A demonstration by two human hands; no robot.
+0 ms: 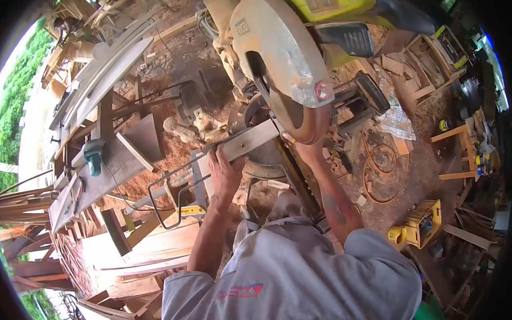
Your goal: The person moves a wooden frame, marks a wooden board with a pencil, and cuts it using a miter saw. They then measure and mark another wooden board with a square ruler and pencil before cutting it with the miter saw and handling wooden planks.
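Note:
A pale wooden board (250, 142) lies across the miter saw's round base (265, 154), its right end close to the blade guard. My left hand (225, 175) grips this board near its left part, with the fingers over the top and the thumb at the near side. Beside the board's right end is my right hand (311, 151), partly hidden under the grey blade guard (283, 52). Its visible fingers look bent together near the board; what they hold, if anything, cannot be made out. The saw's yellow-green body (332, 5) rises above both hands.
A bent metal rod frame (166, 205) stands left of my forearm. Farther left, a teal power tool (92, 157) rests on a grey board. Offcuts and sawdust cover the ground. An orange hose (375, 178) and a yellow crate (427, 224) lie to the right.

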